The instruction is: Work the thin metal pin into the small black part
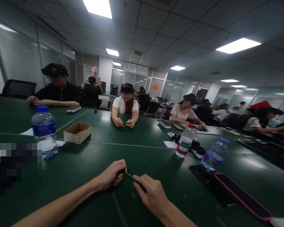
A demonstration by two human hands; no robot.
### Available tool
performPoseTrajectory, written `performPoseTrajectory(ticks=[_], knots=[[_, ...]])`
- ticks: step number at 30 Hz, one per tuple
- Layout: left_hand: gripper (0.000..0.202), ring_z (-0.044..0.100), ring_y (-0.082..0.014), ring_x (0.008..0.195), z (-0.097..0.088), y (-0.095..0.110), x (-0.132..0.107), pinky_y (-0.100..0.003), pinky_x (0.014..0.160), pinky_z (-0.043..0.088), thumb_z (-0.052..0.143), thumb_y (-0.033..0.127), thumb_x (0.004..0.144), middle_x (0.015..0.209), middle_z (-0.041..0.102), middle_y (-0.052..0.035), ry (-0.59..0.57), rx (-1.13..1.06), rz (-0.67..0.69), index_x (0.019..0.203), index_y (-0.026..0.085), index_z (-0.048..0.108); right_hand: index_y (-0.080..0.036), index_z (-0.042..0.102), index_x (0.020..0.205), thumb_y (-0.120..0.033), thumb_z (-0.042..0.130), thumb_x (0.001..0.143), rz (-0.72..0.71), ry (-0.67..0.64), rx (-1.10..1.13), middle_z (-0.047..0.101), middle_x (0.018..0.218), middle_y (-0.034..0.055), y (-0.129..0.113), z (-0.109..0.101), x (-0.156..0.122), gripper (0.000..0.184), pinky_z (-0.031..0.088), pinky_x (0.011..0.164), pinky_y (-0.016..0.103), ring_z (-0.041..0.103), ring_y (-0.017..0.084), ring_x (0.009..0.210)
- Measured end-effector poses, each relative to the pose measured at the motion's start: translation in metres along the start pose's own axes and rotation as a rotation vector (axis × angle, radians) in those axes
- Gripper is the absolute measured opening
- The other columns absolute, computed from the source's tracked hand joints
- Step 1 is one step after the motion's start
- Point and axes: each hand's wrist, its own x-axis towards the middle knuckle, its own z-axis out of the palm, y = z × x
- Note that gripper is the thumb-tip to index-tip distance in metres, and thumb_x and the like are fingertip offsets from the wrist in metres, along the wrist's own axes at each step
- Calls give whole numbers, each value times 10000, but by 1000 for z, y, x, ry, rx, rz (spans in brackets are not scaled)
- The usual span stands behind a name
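Head view: close work under way, no finished result showing

Your left hand (119,173) is curled closed around a small dark piece (120,171), most of which the fingers hide. Your right hand (151,190) pinches the near end of a thin rod (129,174) between thumb and fingers. The rod bridges the gap between your two hands, its far end at the dark piece, just above the green table (142,157). Whether it enters the piece or only touches it is too small to make out, and so is any handle inside your right grip.

As for progress, you seem to be partway through: the rod and the piece are brought together, and neither is let go. How much is done on the piece can't be judged, since your fingers cover it. What plainly remains is releasing both.

Ahead and to your left stand a large water bottle (44,132) and, beside it, a shallow cardboard box (77,135). On your right are a red-capped bottle (185,142), a blue-capped bottle (214,154), a dark phone (210,184) and a pink-edged phone (242,195), all apart from your hands. Across the table, a person in a white shirt (117,105) sits with both hands together.
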Motion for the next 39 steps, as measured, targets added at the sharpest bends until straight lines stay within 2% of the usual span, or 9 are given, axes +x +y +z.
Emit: performPoseTrajectory(ticks=[39], knots=[[296, 231, -65, 358, 1, 1, -2, -187, 359, 137, 499, 476, 887, 474, 312, 93, -15, -8, 10, 818, 189, 491, -167, 632, 1182, -269, 474, 985, -48, -13, 44, 685, 914, 85, 2, -1, -1, 272, 517, 635, 252, 644, 158, 750]])
